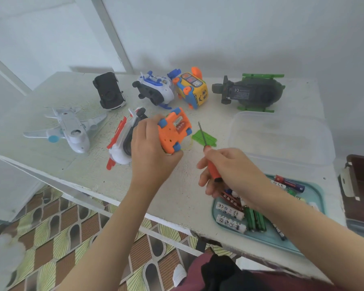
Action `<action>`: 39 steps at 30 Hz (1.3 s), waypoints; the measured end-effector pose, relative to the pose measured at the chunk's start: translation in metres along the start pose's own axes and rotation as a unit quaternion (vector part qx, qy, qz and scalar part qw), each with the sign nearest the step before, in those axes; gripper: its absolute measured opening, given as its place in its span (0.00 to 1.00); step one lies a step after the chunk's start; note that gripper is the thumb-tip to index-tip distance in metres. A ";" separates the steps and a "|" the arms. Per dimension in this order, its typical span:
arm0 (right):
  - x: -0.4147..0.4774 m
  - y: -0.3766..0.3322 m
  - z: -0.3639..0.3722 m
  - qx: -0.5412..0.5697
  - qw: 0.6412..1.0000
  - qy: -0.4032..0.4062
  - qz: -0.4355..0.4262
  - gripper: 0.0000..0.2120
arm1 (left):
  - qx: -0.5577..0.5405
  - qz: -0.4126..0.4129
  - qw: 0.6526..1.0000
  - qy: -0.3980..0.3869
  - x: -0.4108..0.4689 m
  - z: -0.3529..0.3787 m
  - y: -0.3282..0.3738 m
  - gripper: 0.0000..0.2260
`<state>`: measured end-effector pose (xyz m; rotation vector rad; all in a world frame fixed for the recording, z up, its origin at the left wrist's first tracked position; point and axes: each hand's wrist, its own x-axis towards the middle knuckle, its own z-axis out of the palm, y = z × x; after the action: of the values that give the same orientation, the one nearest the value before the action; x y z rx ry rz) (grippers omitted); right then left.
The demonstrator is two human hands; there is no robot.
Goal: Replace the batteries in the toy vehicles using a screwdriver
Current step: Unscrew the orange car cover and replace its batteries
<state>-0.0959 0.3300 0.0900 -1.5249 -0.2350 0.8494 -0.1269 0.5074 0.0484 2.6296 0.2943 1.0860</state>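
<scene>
Near the middle of the worktop (183, 192) the left hand (149, 150) grips an orange toy car (173, 133), turned belly-up and tilted. Its battery bay is uncovered, with batteries (179, 124) showing inside. Just right of the car, the right hand (233, 171) is curled round the red handle of a screwdriver (214, 172). The thin shaft points up and away, with its tip close to the car but not touching it. A flat green cover (209, 140) lies on the worktop beside the car, under that shaft.

Left of the car, partly behind the left hand, rests a white and red toy (119, 143). Further left lies a white plane (72, 131). Behind the car stand a black car (109, 91), a blue and white helicopter (156, 89) and a yellow bus (192, 90) — all tipped over. A dark green helicopter (252, 91) lies behind and to the right, on its back. Right of the car sits a clear plastic tub (282, 139). Nearer the person from the tub is a teal tray (321, 196) of loose batteries (229, 211).
</scene>
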 end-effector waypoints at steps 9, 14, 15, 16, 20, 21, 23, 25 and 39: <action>0.019 -0.030 -0.040 -0.029 0.977 0.148 -0.150 0.18 | -0.232 -0.134 0.963 0.000 0.009 -0.025 0.037 0.30; 0.016 -0.034 -0.050 0.015 0.973 0.117 -0.199 0.17 | -0.243 -0.073 0.967 -0.027 0.013 -0.015 0.052 0.35; 0.015 -0.033 -0.053 0.016 0.970 0.121 -0.209 0.17 | -0.237 -0.059 0.969 -0.025 0.014 -0.011 0.055 0.36; 0.014 -0.032 -0.056 0.019 0.968 0.127 -0.215 0.17 | -0.226 -0.044 0.973 -0.022 0.015 -0.007 0.057 0.36; 0.010 -0.029 -0.072 0.019 0.965 0.146 -0.217 0.17 | -0.203 -0.029 0.979 0.015 0.023 0.009 0.067 0.30; 0.011 -0.027 -0.077 -0.004 0.963 0.157 -0.220 0.17 | -0.206 -0.031 0.978 0.022 0.025 0.013 0.069 0.29; 0.011 -0.024 -0.088 -0.089 0.945 0.200 -0.243 0.17 | -0.213 -0.020 0.976 0.034 0.029 0.022 0.073 0.28; 0.009 -0.021 -0.098 -0.174 0.917 0.238 -0.268 0.16 | -0.220 -0.013 0.975 0.040 0.033 0.029 0.076 0.28; -0.027 -0.010 -0.138 -0.361 0.825 0.313 -0.302 0.07 | -0.257 -0.008 0.966 0.031 0.055 0.057 0.096 0.29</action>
<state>-0.0250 0.2079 0.0967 -2.1630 -0.5517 -0.3287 -0.0403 0.4234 0.0777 2.1316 0.0358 1.0694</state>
